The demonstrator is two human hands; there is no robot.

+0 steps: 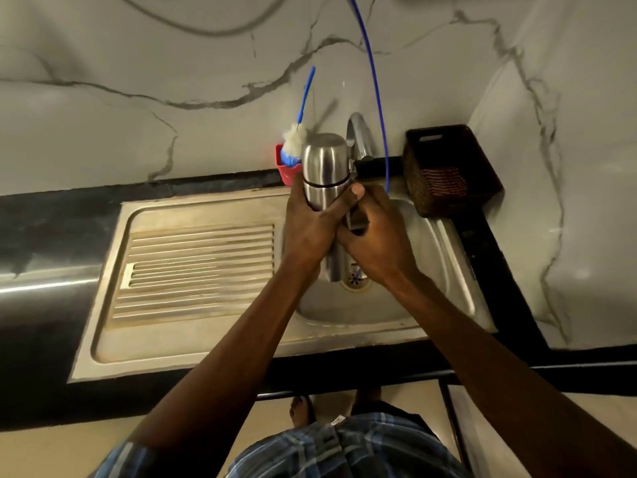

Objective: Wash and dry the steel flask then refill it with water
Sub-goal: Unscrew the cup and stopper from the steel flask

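Now both hands, left hand point(310, 225) & right hand point(374, 243), round steel flask point(324, 167) over sink point(431, 270).

We list: flask point(324, 167), brushed glossy steel; sink point(193, 263), dull worn steel; basket point(451, 170), rough woven fibre; wall point(138, 81), veined marble.

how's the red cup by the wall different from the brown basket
The red cup is small and bright red; the brown basket is far larger and dark. The cup holds a blue-handled brush; the basket holds what look like red packets. The cup sits left of the tap, the basket right. Both stand on the counter against the wall.
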